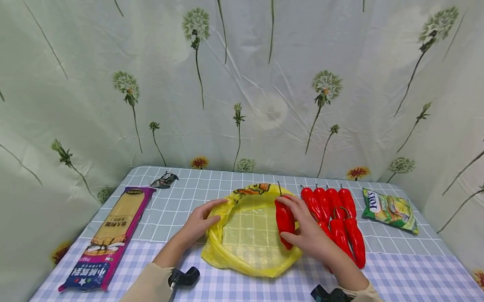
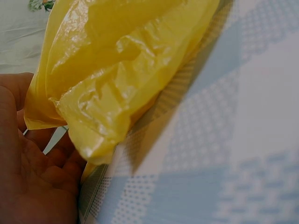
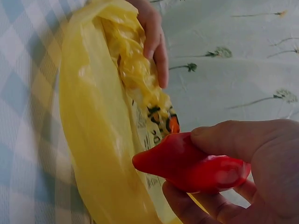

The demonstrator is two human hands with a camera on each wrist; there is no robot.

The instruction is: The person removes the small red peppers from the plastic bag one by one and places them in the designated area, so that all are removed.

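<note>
A yellow plastic bag (image 1: 245, 265) lies on the table with its mouth spread wide and its rim rolled into a ring. My left hand (image 1: 198, 221) grips the left rim; in the left wrist view its fingers curl beside the yellow plastic (image 2: 117, 70). Over the right side of the bag's mouth, my right hand (image 1: 309, 228) holds a red chili pepper (image 1: 283, 215) between thumb and fingers, stem pointing up and away. The right wrist view shows the pepper's glossy body (image 3: 187, 161) above the bag.
Several more red chili peppers (image 1: 339, 230) lie in rows right of the bag, partly behind my right forearm. Beyond them sits a green FOX'S candy bag (image 1: 391, 210). On the left are a long pasta packet (image 1: 111, 235) and a small black packet (image 1: 164, 180).
</note>
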